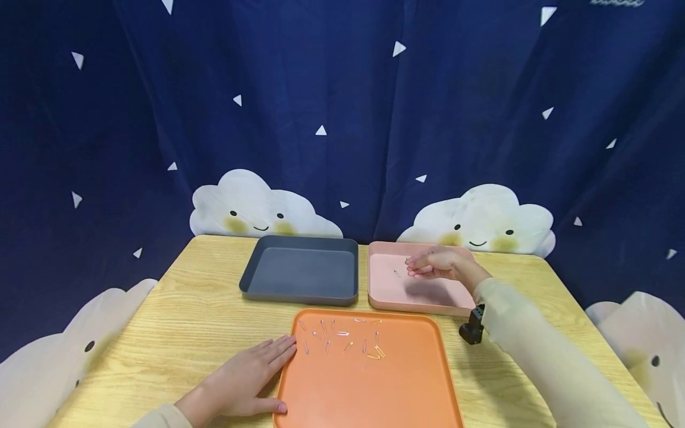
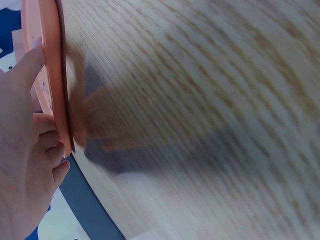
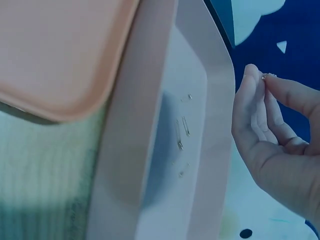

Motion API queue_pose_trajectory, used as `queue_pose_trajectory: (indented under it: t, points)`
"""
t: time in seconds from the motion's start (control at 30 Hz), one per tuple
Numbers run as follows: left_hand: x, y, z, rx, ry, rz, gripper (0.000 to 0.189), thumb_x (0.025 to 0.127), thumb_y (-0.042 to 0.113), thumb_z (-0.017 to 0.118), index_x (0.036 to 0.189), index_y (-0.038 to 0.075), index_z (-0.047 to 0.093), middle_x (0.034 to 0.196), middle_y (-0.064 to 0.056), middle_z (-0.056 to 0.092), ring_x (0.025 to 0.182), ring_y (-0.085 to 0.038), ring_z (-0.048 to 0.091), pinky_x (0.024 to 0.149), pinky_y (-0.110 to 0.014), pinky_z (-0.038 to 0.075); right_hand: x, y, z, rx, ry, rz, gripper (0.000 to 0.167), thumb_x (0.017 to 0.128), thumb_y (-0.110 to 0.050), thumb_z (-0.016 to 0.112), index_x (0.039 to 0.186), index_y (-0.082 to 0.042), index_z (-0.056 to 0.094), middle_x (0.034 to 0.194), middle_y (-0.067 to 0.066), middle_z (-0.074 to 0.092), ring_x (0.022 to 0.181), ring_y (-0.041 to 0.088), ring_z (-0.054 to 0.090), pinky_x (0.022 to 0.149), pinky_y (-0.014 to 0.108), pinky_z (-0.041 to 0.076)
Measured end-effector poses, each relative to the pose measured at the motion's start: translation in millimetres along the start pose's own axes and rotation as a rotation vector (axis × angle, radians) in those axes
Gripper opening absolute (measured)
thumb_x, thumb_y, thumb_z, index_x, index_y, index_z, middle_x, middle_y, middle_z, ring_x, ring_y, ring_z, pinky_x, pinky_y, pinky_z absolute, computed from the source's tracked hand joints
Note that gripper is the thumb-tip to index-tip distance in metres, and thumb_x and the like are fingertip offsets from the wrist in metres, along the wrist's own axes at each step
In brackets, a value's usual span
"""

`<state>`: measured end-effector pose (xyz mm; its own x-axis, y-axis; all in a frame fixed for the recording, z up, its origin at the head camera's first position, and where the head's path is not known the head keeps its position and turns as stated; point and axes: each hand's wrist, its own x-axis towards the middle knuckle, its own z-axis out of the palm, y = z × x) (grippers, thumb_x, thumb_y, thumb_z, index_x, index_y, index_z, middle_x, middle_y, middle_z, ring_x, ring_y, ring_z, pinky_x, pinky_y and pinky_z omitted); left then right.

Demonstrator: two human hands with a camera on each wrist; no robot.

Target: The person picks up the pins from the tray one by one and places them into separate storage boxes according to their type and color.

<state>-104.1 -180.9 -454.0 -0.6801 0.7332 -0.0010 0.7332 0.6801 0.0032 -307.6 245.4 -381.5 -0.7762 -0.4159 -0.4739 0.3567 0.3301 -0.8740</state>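
Note:
My right hand (image 1: 436,263) is raised over the pink tray (image 1: 377,297), thumb and fingertips pinching a small safety pin (image 3: 269,76), mostly hidden by the fingers. Several safety pins (image 3: 184,126) lie on that tray's floor below. At the left edge of the orange tray (image 1: 364,392), my left hand (image 1: 248,377) rests with fingers straight, the fingertips and thumb touching the rim. Silver and gold safety pins (image 1: 342,333) are scattered over the far part of the orange tray.
A dark grey tray (image 1: 299,297) stands at the back left, beside the pink one. All three trays are on a wooden table (image 1: 176,315). Behind the table hangs a blue curtain (image 1: 299,71) with clouds and white triangles. A black wrist camera (image 1: 473,326) sits under the right sleeve.

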Motion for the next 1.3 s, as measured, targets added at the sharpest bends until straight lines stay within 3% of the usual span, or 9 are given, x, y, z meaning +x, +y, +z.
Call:
queue_pose_trajectory:
  t: [0.23, 0.43, 0.67, 1.0, 1.1, 1.3]
  points:
    - [-1.0, 0.1, 0.3, 0.003, 0.014, 0.005, 0.093, 0.087, 0.075, 0.035, 0.146, 0.003, 0.039, 0.152, -0.013, 0.041, 0.139, -0.025, 0.043, 0.109, -0.041, 0.043, 11.0, -8, -14, -0.077, 0.058, 0.057, 0.031, 0.094, -0.001, 0.053, 0.123, 0.009, 0.051, 0.078, -0.003, 0.071, 0.074, 0.005, 0.068, 0.076, 0.021, 0.058]
    - [0.2, -0.3, -0.9, 0.016, 0.021, 0.013, 0.092, 0.088, 0.074, 0.035, 0.145, 0.003, 0.04, 0.152, -0.013, 0.042, 0.139, -0.026, 0.044, 0.109, -0.041, 0.043, 13.6, -12, -25, -0.173, 0.117, 0.091, 0.03, 0.094, -0.003, 0.053, 0.122, 0.011, 0.051, 0.073, -0.004, 0.069, 0.069, 0.003, 0.066, 0.072, 0.019, 0.057]
    - [0.9, -0.9, 0.7, 0.028, 0.027, 0.011, 0.092, 0.088, 0.074, 0.035, 0.145, 0.003, 0.04, 0.152, -0.013, 0.042, 0.139, -0.025, 0.043, 0.109, -0.04, 0.043, 15.3, -7, -33, -0.366, 0.131, 0.13, 0.031, 0.093, -0.002, 0.054, 0.12, 0.014, 0.053, 0.071, -0.006, 0.065, 0.069, 0.004, 0.061, 0.075, 0.023, 0.056]
    - [3.7, 0.2, 0.7, 0.037, 0.046, 0.024, 0.091, 0.088, 0.074, 0.036, 0.145, 0.003, 0.041, 0.151, -0.013, 0.043, 0.138, -0.025, 0.045, 0.108, -0.04, 0.045, 15.5, 1, -39, -0.497, 0.218, 0.163, 0.032, 0.09, 0.001, 0.057, 0.117, 0.018, 0.056, 0.069, -0.002, 0.065, 0.066, 0.006, 0.062, 0.074, 0.027, 0.059]
    - [5.0, 0.2, 1.4, 0.04, 0.056, 0.035, 0.091, 0.088, 0.074, 0.035, 0.145, 0.003, 0.041, 0.151, -0.013, 0.043, 0.138, -0.025, 0.045, 0.107, -0.04, 0.045, 14.4, 3, -42, -0.562, 0.265, 0.181, 0.029, 0.089, -0.001, 0.059, 0.113, 0.015, 0.06, 0.068, -0.002, 0.065, 0.064, 0.006, 0.062, 0.073, 0.028, 0.06]
    - [2.6, 0.0, 1.9, 0.019, 0.05, 0.026, 0.091, 0.087, 0.074, 0.036, 0.144, 0.003, 0.042, 0.15, -0.013, 0.044, 0.137, -0.025, 0.046, 0.106, -0.041, 0.046, 19.3, 2, -41, -0.624, 0.366, 0.174, 0.012, 0.088, -0.008, 0.064, 0.089, 0.004, 0.064, 0.068, 0.001, 0.065, 0.063, 0.008, 0.063, 0.072, 0.029, 0.06]
